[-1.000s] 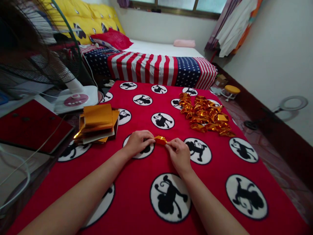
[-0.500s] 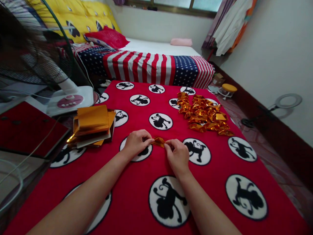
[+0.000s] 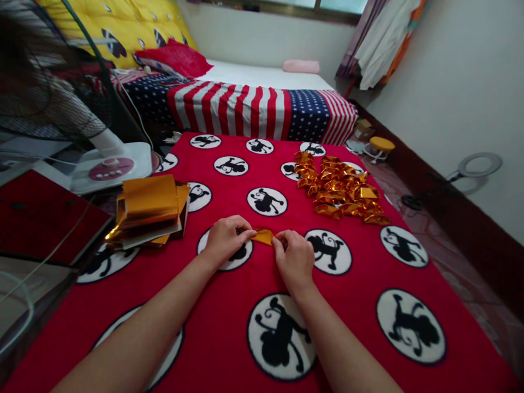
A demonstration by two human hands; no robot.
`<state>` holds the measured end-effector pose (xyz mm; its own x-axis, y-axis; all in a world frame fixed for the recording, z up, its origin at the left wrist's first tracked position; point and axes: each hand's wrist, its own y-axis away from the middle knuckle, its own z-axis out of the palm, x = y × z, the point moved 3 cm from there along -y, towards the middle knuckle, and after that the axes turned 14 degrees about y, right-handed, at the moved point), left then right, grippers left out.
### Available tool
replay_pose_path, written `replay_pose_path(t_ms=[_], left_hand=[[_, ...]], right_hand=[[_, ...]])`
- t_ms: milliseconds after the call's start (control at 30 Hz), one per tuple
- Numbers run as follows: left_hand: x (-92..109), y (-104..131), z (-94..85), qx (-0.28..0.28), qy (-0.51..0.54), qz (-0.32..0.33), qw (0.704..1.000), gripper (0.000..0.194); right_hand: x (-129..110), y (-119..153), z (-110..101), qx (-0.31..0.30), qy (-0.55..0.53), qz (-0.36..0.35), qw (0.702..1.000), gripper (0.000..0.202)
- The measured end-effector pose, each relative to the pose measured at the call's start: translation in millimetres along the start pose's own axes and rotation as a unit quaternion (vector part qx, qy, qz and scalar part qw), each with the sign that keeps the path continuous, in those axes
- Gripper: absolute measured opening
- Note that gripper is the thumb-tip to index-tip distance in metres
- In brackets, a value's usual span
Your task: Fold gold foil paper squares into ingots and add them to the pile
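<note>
A small folded piece of gold foil paper is stretched between my two hands, just above or on the red cloth. My left hand pinches its left end between thumb and fingers. At the right end, my right hand has the same kind of pinch. Many finished-looking gold paper folds lie grouped at the far right of the cloth. To the left sits a stack of flat gold foil sheets, loosely piled with uneven edges.
A fan with a white base stands at the left, beside a dark red box. Beyond the table is a bed with a striped, starred cover. A yellow stool and a ring light are on the right.
Both hands stay pinched on the gold paper, which now shows a flatter, lighter face. The whole view has shifted slightly.
</note>
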<state>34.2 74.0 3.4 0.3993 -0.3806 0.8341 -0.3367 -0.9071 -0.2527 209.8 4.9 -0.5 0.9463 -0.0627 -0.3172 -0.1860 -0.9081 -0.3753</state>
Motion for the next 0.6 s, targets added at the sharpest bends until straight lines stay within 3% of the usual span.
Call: replay_pose_path(t_ms=[400,600], left_hand=[[-3.0,3.3,3.1,0.006,0.011,0.027,1.000,0.012],[0.6,2.2,3.3,0.016,-0.016,-0.014,1.000,0.017]], right_hand=[[-4.3,0.2,0.8,-0.030,0.042,0.011,0.999,0.008],[-6.8,-1.4,0.0,-0.059,0.065,0.023,0.996,0.007]])
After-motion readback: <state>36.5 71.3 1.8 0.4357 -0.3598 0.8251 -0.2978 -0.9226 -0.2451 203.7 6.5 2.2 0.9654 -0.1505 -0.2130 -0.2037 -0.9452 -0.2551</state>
